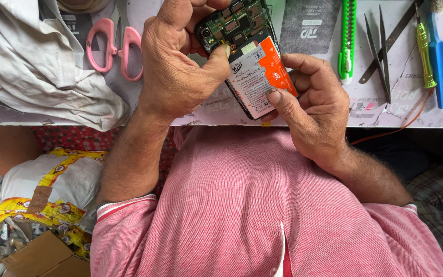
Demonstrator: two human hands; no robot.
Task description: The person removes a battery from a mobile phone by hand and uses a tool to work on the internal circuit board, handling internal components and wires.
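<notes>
Two hands hold an opened phone (pixel 234 31) above the bench (pixel 411 110). Your left hand (pixel 173 66) wraps its top, thumb on the battery (pixel 257 77); your right hand (pixel 314 110) pinches the bottom edge. Press the battery evenly, keeping off the circuit board.

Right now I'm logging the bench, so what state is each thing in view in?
Phone: back cover off, circuit board bare, held in both hands.
Battery: seated in the phone, thumbs pressing on it.
Left hand: gripping the phone, thumb on the battery's top edge.
Right hand: supporting the phone, thumb on the battery's lower end.
Pink scissors: lying on the bench, blades hidden.
Green utility knife: lying flat.
Tweezers: lying unused.
</notes>
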